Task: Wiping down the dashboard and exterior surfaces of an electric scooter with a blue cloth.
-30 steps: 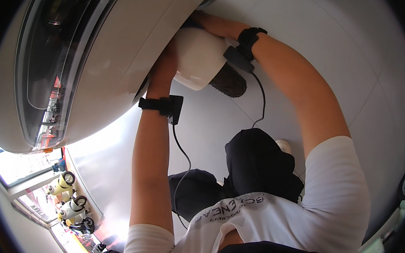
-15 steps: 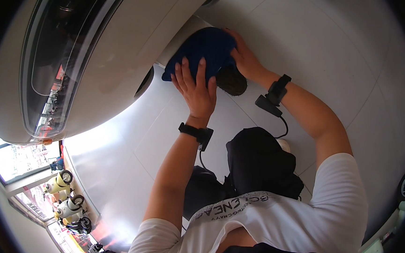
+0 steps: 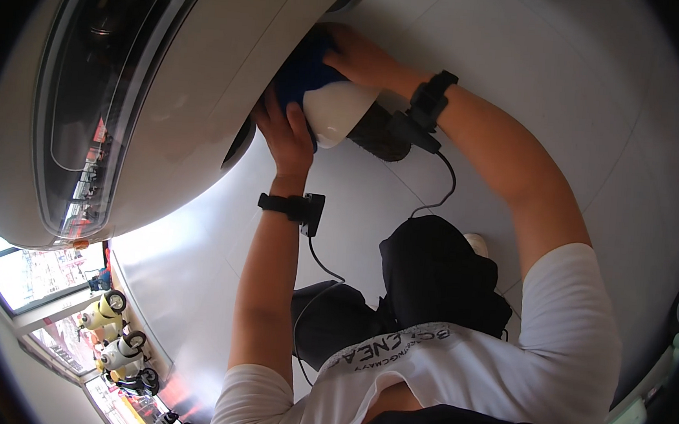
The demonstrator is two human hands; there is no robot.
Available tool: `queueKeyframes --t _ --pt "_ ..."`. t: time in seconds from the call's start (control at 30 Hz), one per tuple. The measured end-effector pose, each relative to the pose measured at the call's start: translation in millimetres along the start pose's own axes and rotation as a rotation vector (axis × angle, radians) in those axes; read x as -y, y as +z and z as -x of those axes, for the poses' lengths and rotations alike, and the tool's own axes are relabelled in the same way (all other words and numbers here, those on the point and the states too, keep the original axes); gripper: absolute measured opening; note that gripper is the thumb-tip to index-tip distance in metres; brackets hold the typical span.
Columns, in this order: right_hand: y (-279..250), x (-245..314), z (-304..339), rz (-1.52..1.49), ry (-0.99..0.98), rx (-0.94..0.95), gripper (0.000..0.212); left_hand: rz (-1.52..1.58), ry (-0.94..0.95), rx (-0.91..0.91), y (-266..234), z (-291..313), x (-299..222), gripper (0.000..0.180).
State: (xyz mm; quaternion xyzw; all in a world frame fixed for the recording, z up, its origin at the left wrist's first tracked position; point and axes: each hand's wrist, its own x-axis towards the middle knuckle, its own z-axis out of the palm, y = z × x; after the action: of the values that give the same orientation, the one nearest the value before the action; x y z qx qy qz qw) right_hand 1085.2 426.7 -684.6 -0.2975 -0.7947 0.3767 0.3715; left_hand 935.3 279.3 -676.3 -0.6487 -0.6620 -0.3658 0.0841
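A dark blue cloth [image 3: 314,67] is draped over the upper part of a cream, curved mudguard [image 3: 339,109], close under a vehicle's body. My right hand [image 3: 358,60] presses on the cloth at its far side, the fingers bent over it and partly blurred. On the near side my left hand [image 3: 286,133] holds the cloth's edge against the mudguard, thumb apart and some fingertips lost in shadow beneath the body. A dark, treaded tyre [image 3: 380,132] sticks out below the mudguard.
The vehicle's large cream body [image 3: 183,83], with a long dark glossy panel [image 3: 87,100], fills the left side. Grey floor tiles [image 3: 537,92] spread to the right. Several scooters [image 3: 121,346] stand by a window at lower left. Cables hang from my wrist straps.
Both hands have slid up and left with the cloth, toward the body's underside. The mudguard's cream lower part, covered before, now shows.
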Motion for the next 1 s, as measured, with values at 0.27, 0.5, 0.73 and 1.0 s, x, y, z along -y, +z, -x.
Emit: queueKeyframes --t 0.27,0.5,0.73,1.0 --pt "8.6 -16.3 -22.8 -0.110 -0.167 0.001 0.055 -0.078 0.063 -0.036 7.1 -28.2 51.8 0.040" --pt "-5.5 9.9 30.6 -0.237 0.195 0.069 0.055 -0.055 -0.099 -0.132 0.6 26.0 -7.2 0.064" --pt "-1.5 13.6 111.1 -0.184 0.081 -0.226 0.048 0.031 -0.115 -0.076 -8.7 81.7 -30.3 0.058" --pt "-54.8 95.5 63.0 -0.082 -0.549 -0.482 0.062 -0.597 0.512 -0.394 -133.2 19.5 -71.5 0.028"
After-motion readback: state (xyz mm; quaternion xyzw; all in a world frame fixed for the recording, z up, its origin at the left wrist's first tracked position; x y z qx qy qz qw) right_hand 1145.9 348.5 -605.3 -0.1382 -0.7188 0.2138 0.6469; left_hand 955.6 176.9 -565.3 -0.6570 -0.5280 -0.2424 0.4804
